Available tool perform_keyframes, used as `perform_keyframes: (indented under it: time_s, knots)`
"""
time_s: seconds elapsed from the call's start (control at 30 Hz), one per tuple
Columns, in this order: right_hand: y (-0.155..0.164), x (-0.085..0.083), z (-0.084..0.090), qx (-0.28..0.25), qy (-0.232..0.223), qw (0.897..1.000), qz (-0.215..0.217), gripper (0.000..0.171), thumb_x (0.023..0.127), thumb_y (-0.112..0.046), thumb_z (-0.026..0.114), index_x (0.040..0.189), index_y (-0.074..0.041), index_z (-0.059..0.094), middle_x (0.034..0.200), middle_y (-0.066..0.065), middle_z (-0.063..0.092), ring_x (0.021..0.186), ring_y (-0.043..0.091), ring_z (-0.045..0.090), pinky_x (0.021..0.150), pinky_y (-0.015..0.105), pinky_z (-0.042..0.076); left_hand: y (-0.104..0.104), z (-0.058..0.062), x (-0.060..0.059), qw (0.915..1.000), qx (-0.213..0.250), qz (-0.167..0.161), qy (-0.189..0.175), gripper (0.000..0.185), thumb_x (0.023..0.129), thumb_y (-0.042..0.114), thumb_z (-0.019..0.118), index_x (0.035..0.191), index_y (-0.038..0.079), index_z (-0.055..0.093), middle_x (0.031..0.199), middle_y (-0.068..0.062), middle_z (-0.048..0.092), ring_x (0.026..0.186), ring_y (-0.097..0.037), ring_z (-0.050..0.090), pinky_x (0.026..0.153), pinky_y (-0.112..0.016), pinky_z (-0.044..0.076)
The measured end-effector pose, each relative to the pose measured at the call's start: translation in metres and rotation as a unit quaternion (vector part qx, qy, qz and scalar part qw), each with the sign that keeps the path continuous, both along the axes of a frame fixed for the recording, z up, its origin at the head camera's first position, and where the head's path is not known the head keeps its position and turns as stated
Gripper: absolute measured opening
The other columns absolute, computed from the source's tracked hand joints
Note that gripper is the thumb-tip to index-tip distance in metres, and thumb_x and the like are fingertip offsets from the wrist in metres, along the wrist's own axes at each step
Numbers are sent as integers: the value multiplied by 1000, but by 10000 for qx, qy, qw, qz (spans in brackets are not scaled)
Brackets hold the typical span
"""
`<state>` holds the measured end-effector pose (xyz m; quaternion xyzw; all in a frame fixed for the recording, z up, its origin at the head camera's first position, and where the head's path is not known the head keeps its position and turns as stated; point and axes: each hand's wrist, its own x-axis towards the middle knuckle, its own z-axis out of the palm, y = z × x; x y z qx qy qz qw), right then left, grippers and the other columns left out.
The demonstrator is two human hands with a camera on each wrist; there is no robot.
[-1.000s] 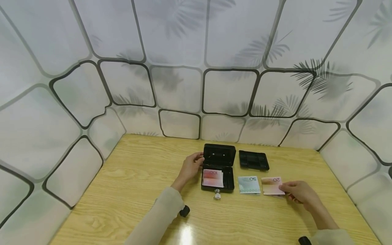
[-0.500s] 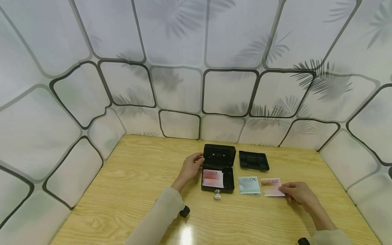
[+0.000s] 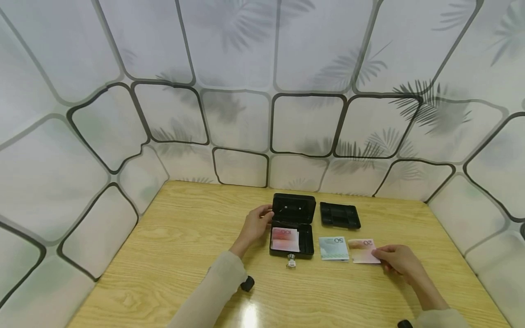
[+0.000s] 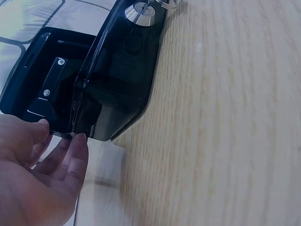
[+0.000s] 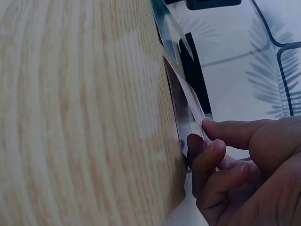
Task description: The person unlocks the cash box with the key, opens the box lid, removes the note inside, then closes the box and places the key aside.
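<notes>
Head: black cash box point(image 3: 303, 254) on the surface point(image 3: 184, 228), lid raised; red 100 notes point(image 3: 285, 240) in its 9 o'clock compartment. Black tray point(image 3: 340, 215) at 2 o'clock from it; green 50 note point(image 3: 334, 249) at 3, pink 20 note point(image 3: 362, 252) just beyond.

Left wrist: left hand point(image 4: 35, 174) at 8 o'clock, fingers and thumb gripping the lid's hinge-side corner. Silver lock point(image 4: 140, 14) at 12.

Right wrist: right hand point(image 5: 256, 181) at 4 o'clock, thumb and fingers clamped on the 20 note's edge.

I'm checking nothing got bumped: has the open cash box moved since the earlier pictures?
No: in the head view, the cash box shows no shift relative to the back edge of the table.
</notes>
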<state>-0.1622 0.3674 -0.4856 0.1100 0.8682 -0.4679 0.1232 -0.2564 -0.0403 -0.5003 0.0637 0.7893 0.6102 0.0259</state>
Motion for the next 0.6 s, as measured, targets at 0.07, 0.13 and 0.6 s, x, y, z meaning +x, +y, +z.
perform_keyframes:
  time_s: [0.07, 0.13, 0.6]
  knots:
    - [0, 1, 1, 7, 30, 10000, -30, 29, 100, -19, 68, 107, 10, 71, 59, 0, 56, 51, 7, 46, 43, 19, 36, 0, 1, 0, 10000, -4, 1, 14, 32, 108, 10, 55, 136, -2, 62, 127, -22, 67, 104, -30, 70, 84, -37, 63]
    - [0, 2, 2, 26, 44, 10000, -51, 30, 100, -20, 69, 105, 9, 72, 60, -1, 56, 51, 8, 45, 43, 20, 36, 0, 1, 1, 10000, -10, 8, 13, 31, 108, 10, 55, 136, -2, 63, 127, -21, 67, 104, -30, 70, 84, -37, 63]
    - [-6, 5, 31, -190, 152, 9995, -216, 58, 108, -34, 57, 136, 17, 53, 106, 8, 70, 74, 13, 64, 54, 24, 47, -1, 1, 0, 9999, -16, -42, 133, 32, 108, 10, 56, 136, -3, 62, 125, -22, 68, 103, -31, 70, 82, -36, 63]
